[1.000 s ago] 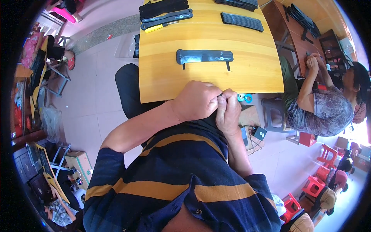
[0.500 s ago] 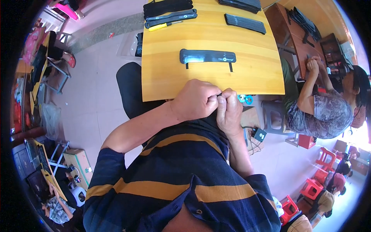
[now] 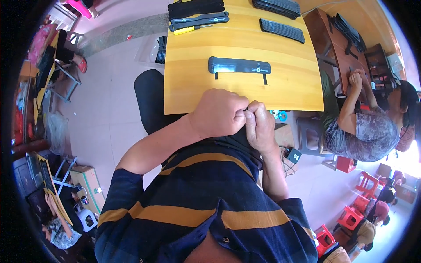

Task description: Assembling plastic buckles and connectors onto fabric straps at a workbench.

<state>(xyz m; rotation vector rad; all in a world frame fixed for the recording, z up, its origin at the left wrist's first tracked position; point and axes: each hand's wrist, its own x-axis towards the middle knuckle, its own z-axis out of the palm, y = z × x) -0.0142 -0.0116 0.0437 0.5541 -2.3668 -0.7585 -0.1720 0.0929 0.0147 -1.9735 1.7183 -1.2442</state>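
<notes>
My left hand (image 3: 219,113) and my right hand (image 3: 262,129) meet at the table's near edge, in front of my body. Both are closed, thumbs and fingers pinched together. A small dark bit shows where they touch, but the fingers hide most of it and its kind cannot be made out. Beyond them on the wooden table (image 3: 193,94) lies a flat black band (image 3: 239,65) with rounded ends and a pale printed mark. Two short narrow black straps stick out from its near side. Neither hand touches it.
More black bands (image 3: 199,19) are at the table's far left, beside a yellow-handled tool (image 3: 184,30). Black stacks (image 3: 282,30) lie far right. Teal-handled scissors (image 3: 282,115) show past the near edge. A person (image 3: 368,131) sits at another table on the right.
The table and its contents appear shifted slightly right and down in view. My hands stay pinched together, and the dark bit between them is now less visible.
</notes>
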